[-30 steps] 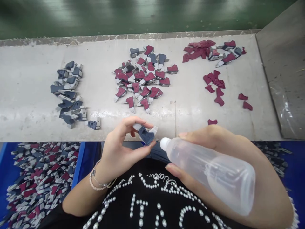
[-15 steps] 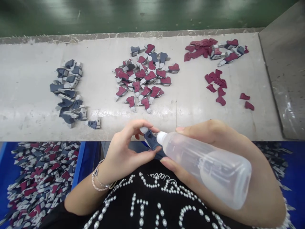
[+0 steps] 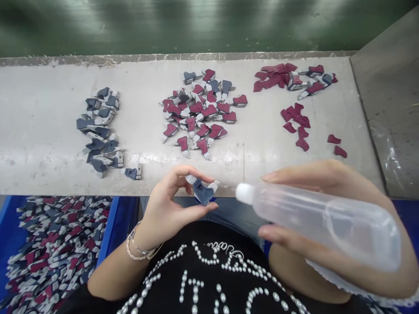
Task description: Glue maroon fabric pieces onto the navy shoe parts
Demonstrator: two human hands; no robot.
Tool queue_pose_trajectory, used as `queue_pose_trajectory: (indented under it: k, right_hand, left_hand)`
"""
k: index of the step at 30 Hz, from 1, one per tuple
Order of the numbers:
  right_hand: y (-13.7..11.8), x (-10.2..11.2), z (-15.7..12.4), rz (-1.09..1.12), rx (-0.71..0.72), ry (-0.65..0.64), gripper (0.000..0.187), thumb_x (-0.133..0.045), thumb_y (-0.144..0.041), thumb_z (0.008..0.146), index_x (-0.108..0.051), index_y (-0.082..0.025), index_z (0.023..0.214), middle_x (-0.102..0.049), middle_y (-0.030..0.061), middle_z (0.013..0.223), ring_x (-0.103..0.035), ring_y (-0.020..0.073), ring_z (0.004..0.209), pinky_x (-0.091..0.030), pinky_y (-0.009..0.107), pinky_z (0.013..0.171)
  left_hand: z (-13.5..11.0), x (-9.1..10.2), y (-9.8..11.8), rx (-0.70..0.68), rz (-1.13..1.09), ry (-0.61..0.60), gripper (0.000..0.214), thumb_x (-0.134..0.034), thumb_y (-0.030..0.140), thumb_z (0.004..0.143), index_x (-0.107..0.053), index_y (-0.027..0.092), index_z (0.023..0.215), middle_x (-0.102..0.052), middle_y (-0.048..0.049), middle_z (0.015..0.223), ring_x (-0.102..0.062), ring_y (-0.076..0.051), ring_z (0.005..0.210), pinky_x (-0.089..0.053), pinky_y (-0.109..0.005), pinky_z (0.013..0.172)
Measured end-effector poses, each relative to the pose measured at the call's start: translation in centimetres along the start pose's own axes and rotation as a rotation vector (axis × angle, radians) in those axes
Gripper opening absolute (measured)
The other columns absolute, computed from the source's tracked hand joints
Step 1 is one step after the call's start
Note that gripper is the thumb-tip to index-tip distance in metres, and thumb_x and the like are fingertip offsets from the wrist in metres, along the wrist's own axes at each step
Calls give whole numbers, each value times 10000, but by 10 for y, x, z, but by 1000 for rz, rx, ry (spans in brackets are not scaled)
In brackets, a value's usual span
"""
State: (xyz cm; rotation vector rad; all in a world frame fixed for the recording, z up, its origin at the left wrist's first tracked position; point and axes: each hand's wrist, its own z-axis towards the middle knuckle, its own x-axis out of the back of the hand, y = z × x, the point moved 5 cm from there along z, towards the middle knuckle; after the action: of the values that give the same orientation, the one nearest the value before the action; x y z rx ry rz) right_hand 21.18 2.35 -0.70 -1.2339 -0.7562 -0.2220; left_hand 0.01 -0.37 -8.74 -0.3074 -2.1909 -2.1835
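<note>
Between the thumb and fingers of my left hand [image 3: 166, 205] is a small blue-grey plastic part [image 3: 203, 192] with light grey ends, its recessed face turned up. My right hand [image 3: 304, 174] is wrapped round a translucent squeeze bottle [image 3: 324, 222], which lies tilted with its white cap [image 3: 245, 193] pointing left. A gap separates the cap from the part. Behind my hands, a pile of grey parts with maroon inserts [image 3: 199, 111] lies on the worktable [image 3: 144, 117]. Loose maroon pieces [image 3: 296, 117] are spread to the right of that pile.
Blue-grey parts without maroon inserts [image 3: 101, 131] form a column on the left, with a single part [image 3: 132, 173] near the table edge. More maroon pieces [image 3: 275, 75] lie at the back right. A blue bin [image 3: 109, 231] of mixed parts stands at lower left. A metal panel [image 3: 386, 96] rises on the right.
My right hand has drawn the bottle away to the right, so its cap no longer meets the part. My left hand still holds the part in nearly the same place. The view has shifted slightly.
</note>
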Motion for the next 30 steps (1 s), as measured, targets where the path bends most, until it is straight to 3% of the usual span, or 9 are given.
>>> queue_pose_trajectory:
  k: [4,7,12,16,21,23,25,27,30]
  right_hand:
    - [40,7,5,316,-30,-42,513,-843,-230,753,-610,-330,1199,-713,-9,1063,-719,208,838,-615,312,705]
    - [69,-7,15,456,-65,-79,399,-738,-239,853,-546,-296,1198,-727,-8,965,-730,205,837,-610,318,728]
    - [82,-41,44,247,-44,-47,354,-704,-221,873,-577,-225,1204,-713,31,1235,-670,184,1167,-530,322,1025]
    - [75,-58,58,31,-66,5,318,-522,-86,881,-633,-228,1144,-729,-51,1182,-681,114,1124,-521,244,1007]
    - [89,-21,19,-185,-198,114,440,-558,-120,890,-574,-207,1322,-716,-6,1213,-675,153,1132,-523,271,997]
    - [109,7,-9,-281,-316,171,231,-618,-245,910,-659,-175,1126,-736,72,1073,-714,215,974,-590,340,856]
    - [129,25,-33,-370,-412,186,192,-631,-322,915,-666,-164,1018,-719,77,890,-708,234,807,-596,370,729]
    - [141,27,-46,-433,-458,154,203,-626,-355,923,-649,-176,1016,-688,47,803,-681,213,704,-578,340,651]
    - [144,11,-49,-534,-453,92,170,-573,-281,950,-600,-182,1085,-687,76,909,-677,223,807,-562,339,725]
  left_hand:
    - [3,8,-13,78,-47,68,510,-935,177,619,-598,256,993,-748,-25,976,-709,-162,801,-597,-239,676]
    - [5,13,-24,142,-97,95,521,-960,189,558,-601,242,930,-740,-15,934,-715,-153,729,-619,-224,641]
    - [5,13,-36,295,-100,129,439,-948,284,582,-663,228,912,-720,-8,868,-711,-161,646,-639,-235,603]
    - [6,9,-39,359,-74,90,406,-938,353,599,-698,226,901,-739,-16,809,-732,-196,670,-656,-252,642]
    - [6,5,-44,426,-173,86,405,-926,370,627,-698,223,928,-750,-16,809,-755,-206,701,-677,-283,715]
    - [6,4,-44,384,-162,110,388,-916,389,640,-711,216,920,-750,-32,870,-761,-218,727,-683,-308,732]
    - [7,1,-44,331,-133,141,366,-915,392,641,-721,207,889,-742,-48,928,-760,-233,801,-685,-318,755]
    - [8,-4,-43,296,-121,162,341,-913,375,646,-712,199,858,-732,-59,955,-749,-251,901,-686,-313,760]
    - [11,-13,-40,248,-130,152,292,-891,332,685,-690,200,850,-725,-66,996,-742,-247,953,-690,-298,736]
